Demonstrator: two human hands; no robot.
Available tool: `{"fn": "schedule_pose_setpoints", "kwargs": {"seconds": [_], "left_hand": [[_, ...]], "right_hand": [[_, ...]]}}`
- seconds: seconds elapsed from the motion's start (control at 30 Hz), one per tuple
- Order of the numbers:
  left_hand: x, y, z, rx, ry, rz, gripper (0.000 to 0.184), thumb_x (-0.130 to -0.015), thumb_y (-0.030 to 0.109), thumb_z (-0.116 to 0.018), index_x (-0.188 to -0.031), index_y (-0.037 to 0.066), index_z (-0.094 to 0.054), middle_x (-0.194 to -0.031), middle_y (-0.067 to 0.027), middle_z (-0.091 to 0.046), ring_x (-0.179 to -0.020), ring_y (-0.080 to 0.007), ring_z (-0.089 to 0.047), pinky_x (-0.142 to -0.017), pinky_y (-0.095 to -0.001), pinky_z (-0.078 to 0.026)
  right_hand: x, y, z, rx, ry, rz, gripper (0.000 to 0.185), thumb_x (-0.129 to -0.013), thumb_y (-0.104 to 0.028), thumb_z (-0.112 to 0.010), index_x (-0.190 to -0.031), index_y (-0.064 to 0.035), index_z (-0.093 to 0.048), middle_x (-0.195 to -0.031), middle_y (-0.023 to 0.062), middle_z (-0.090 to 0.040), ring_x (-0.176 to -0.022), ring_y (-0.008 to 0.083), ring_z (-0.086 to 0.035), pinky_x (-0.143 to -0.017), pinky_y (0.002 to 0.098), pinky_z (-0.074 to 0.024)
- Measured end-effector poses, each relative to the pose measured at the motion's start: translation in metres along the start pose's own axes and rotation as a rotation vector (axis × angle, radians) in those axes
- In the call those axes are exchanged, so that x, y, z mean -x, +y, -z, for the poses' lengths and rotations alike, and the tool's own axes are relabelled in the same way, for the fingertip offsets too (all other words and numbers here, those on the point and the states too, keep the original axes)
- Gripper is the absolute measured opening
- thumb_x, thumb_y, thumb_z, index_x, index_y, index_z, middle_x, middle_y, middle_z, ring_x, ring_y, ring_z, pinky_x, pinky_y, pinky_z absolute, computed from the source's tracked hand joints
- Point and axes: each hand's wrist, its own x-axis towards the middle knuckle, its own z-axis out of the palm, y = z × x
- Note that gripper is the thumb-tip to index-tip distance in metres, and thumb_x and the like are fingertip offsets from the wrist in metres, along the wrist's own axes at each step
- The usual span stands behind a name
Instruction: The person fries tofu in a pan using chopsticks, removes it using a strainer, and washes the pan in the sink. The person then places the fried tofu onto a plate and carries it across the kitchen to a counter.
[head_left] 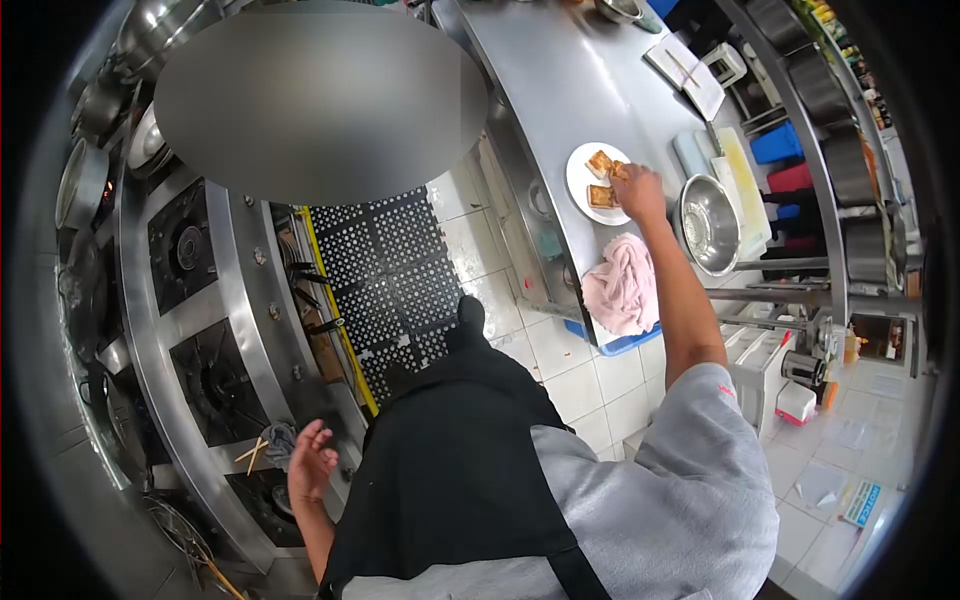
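My right hand [640,192] reaches over a round white plate [578,180] on the steel counter. Its fingertips are closed on a golden-brown square of food [619,171] that looks like toast or fried bread. Two more browned squares, one upper [599,163] and one lower [601,196], lie on the plate beside it. On the other side, my left hand [312,462] hangs near the stove's front edge, fingers loosely curled and apart, holding nothing. Close to it on the stove are a dark grey cloth [281,443] and a pair of wooden chopsticks [252,455].
A pink cloth [622,285] lies at the counter's [545,90] near corner. To the right of my forearm sits a metal bowl [709,225]. Gas burners [215,385] line the stove at left, and a black rubber mat [385,270] covers the floor between. A blurred oval hides the upper left.
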Motion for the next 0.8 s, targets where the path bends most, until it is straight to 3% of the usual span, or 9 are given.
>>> {"fn": "schedule_pose_setpoints", "kwargs": {"seconds": [0.17, 0.2, 0.33, 0.57, 0.67, 0.8], "left_hand": [[0.004, -0.046, -0.025, -0.070, 0.254, 0.153, 0.044, -0.098, 0.039, -0.062, -0.131, 0.011, -0.059, -0.113, -0.0083, -0.067, -0.071, -0.0213, -0.066, -0.064, -0.0334, -0.052], [0.008, -0.059, -0.014, 0.055, 0.241, 0.219, 0.036, -0.097, 0.034, -0.066, -0.125, 0.012, -0.062, -0.109, -0.0064, -0.069, -0.071, -0.0220, -0.067, -0.064, -0.0350, -0.053], [0.024, -0.077, -0.012, 0.065, 0.400, 0.272, 0.032, -0.095, 0.029, -0.069, -0.122, 0.012, -0.061, -0.100, -0.0019, -0.070, -0.073, -0.0212, -0.068, -0.067, -0.0363, -0.054], [0.007, -0.085, 0.009, 0.061, 0.298, 0.260, 0.039, -0.098, 0.036, -0.066, -0.127, 0.012, -0.059, -0.099, 0.0006, -0.068, -0.082, -0.0208, -0.068, -0.075, -0.0345, -0.053], [-0.014, -0.071, -0.005, -0.057, 0.340, 0.252, 0.042, -0.097, 0.039, -0.066, -0.128, 0.012, -0.059, -0.101, 0.0008, -0.068, -0.082, -0.0205, -0.068, -0.076, -0.0341, -0.053], [-0.021, -0.040, -0.027, -0.152, 0.334, 0.234, 0.042, -0.097, 0.039, -0.067, -0.128, 0.012, -0.059, -0.103, -0.0006, -0.068, -0.082, -0.0200, -0.069, -0.075, -0.0329, -0.055]], "right_hand": [[-0.045, 0.008, -0.018, -0.043, -0.049, 0.068, 0.044, -0.084, -0.036, -0.073, -0.118, -0.0066, -0.071, -0.119, 0.0169, -0.068, -0.115, 0.0382, -0.058, -0.101, 0.0504, -0.0439], [-0.049, 0.007, -0.019, -0.034, -0.096, 0.067, 0.045, -0.084, -0.036, -0.073, -0.118, -0.0071, -0.070, -0.119, 0.0158, -0.068, -0.116, 0.0376, -0.057, -0.101, 0.0513, -0.0433], [-0.054, -0.002, -0.015, -0.025, -0.180, 0.095, 0.044, -0.081, -0.033, -0.077, -0.117, -0.0081, -0.069, -0.117, 0.0118, -0.068, -0.117, 0.0347, -0.057, -0.100, 0.0529, -0.0413], [-0.047, -0.011, -0.015, -0.129, -0.186, 0.143, 0.045, -0.073, -0.021, -0.084, -0.109, -0.0091, -0.060, -0.108, 0.0089, -0.069, -0.113, 0.0327, -0.058, -0.097, 0.0504, -0.0405], [-0.043, -0.002, -0.027, -0.142, -0.022, 0.215, 0.047, -0.075, -0.021, -0.082, -0.116, -0.0099, -0.060, -0.108, 0.0103, -0.068, -0.110, 0.0334, -0.059, -0.097, 0.0493, -0.0401], [0.013, -0.012, 0.012, -0.188, 0.110, 0.258, 0.049, -0.078, -0.018, -0.078, -0.123, -0.0103, -0.060, -0.109, 0.0121, -0.067, -0.109, 0.0342, -0.058, -0.097, 0.0479, -0.0406]]}}
